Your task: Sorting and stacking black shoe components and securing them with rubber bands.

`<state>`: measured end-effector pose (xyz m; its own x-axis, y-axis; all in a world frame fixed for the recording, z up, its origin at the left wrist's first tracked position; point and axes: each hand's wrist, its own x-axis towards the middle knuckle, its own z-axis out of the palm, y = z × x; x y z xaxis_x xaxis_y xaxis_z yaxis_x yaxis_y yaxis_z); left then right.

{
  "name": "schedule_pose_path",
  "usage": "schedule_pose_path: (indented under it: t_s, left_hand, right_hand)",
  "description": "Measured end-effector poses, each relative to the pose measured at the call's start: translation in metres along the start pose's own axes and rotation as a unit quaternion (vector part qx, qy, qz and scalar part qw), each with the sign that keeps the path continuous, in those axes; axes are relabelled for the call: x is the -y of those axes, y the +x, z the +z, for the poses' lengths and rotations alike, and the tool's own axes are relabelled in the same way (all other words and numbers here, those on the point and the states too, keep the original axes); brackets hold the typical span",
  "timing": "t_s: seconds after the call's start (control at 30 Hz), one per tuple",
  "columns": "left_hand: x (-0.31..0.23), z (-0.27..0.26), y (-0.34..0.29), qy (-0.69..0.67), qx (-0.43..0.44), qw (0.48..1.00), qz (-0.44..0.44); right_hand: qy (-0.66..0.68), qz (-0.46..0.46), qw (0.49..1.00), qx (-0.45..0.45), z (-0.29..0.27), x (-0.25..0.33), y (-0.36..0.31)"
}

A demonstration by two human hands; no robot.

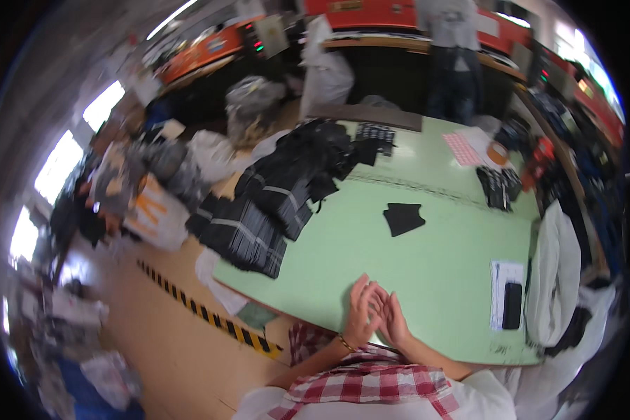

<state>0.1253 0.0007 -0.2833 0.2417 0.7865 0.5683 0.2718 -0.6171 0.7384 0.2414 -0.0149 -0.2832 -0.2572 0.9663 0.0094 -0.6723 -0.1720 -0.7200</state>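
My left hand [360,315] and my right hand [395,320] meet above the near edge of the green table [343,245]. Their fingers are stretched out and lightly curved, touching one another, and I see nothing held between them. Beyond them lies a small stack of flat black cut pieces [403,218] with a notched outline. To the left, bundles of black fabric pieces [239,234], tied with pale bands, are heaped along the table's edge. A black phone [512,306] rests on white paper sheets [498,294] at the right.
Black bundled pieces [498,187], a tape roll [497,153] and a pink-patterned sheet [460,149] sit at the far right. White cloth [554,280] hangs by the right edge. Bags [157,213] crowd the floor leftward, past striped floor tape [210,315]. A person [455,63] stands behind the table.
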Motion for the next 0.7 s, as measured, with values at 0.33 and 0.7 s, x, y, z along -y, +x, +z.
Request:
schedule_pose_path:
  t_s: [0.33,0.7]
  left_hand:
    - [0.034,-0.074,0.067,0.056,-0.233,0.971,0.0]
    - [0.072,-0.047,0.005,0.28,-0.024,0.954,-0.101]
  right_hand:
    - [-0.529,0.131,0.75,0.374,0.024,0.013,-0.009]
    - [-0.752,-0.318,0.577,-0.005,0.022,0.118,-0.014]
